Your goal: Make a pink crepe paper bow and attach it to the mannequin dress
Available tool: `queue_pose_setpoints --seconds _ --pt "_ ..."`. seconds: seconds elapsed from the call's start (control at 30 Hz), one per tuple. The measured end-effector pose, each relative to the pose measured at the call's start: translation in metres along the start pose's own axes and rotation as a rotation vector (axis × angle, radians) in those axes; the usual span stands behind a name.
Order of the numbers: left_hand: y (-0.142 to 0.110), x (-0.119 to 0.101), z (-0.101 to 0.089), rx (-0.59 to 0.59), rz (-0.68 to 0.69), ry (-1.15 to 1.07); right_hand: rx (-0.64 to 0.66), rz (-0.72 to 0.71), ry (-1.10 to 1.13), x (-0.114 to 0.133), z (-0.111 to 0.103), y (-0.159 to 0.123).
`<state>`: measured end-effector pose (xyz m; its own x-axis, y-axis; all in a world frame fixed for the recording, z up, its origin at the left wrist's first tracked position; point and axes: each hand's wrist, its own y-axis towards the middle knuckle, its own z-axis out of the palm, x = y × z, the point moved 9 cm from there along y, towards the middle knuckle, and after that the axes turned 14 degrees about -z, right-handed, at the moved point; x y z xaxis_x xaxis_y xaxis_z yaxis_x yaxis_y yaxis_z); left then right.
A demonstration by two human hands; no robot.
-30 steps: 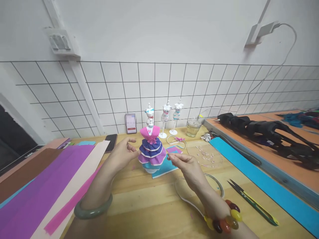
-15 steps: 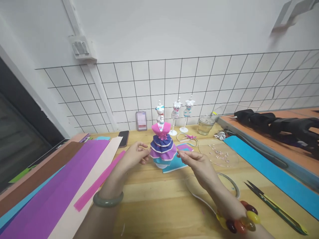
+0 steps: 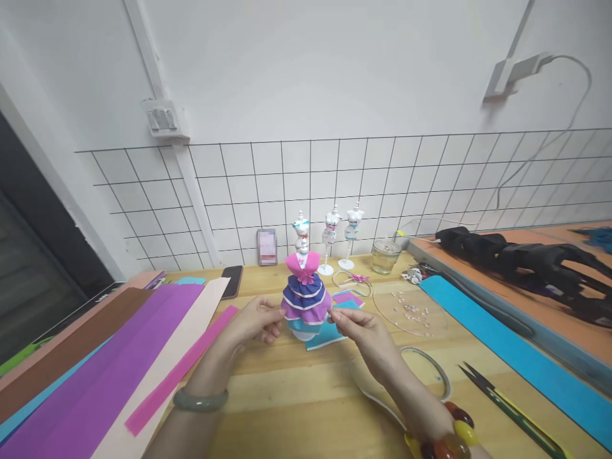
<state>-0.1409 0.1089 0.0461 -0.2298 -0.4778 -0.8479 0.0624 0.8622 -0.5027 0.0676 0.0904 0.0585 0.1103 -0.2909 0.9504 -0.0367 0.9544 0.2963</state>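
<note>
- Paper, in long strips (image 3: 119, 357) of brown, purple, cream and pink, is lying fanned over the left of the wooden table (image 3: 296, 408); I am counting at least five strips there, and one more broad blue strip (image 3: 507, 357) is lying along the right.
- A dark phone (image 3: 233, 281) is lying flat past the strips' far ends, and a small card (image 3: 266, 247) is standing against the wire grid on the wall.
- The left hand (image 3: 255, 322), with a green bangle on its wrist, is touching the lower left ruffle of the paper dress (image 3: 306, 296), its fingertips pressed together on the hem.
- The dressed mannequin is standing upright at mid-table on a blue sheet (image 3: 325, 333), just in front of the person.
- The right hand (image 3: 358, 325), with a beaded bracelet at the wrist, is pinching the lower right ruffle between thumb and forefinger.
- The step in hand, as I am judging it, is shaping the bottom skirt tier; the next move is calling for light, even tugs so the stand is not tipping.
- Two more small mannequins (image 3: 340, 237) are standing at the far edge, making three in all.
- One glass cup (image 3: 385, 255) is sitting right of them, and one clear round dish of small beads (image 3: 411, 311) is lying nearer.
- One pair of snips (image 3: 511, 411) is lying near right.
</note>
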Motion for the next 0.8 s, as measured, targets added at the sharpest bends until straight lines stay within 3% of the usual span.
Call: queue_pose_setpoints --seconds 0.1,0.23,0.47,0.63,0.8 --pt "-0.001 0.009 0.011 0.063 -0.066 0.166 -0.002 0.008 -0.003 -0.001 0.000 0.000" --pt "-0.007 0.028 0.053 0.266 -0.158 0.240 0.009 -0.015 0.003 0.000 0.000 0.001" --pt "-0.001 0.042 0.121 0.391 -0.125 -0.491 -0.014 -0.029 -0.016 -0.010 -0.008 0.005" --pt "0.000 0.045 0.127 0.353 -0.113 -0.817 0.000 -0.001 0.012 -0.018 -0.008 0.006" --pt "0.003 0.048 0.120 0.273 -0.088 -0.861 -0.006 0.000 0.020 -0.019 -0.009 0.007"
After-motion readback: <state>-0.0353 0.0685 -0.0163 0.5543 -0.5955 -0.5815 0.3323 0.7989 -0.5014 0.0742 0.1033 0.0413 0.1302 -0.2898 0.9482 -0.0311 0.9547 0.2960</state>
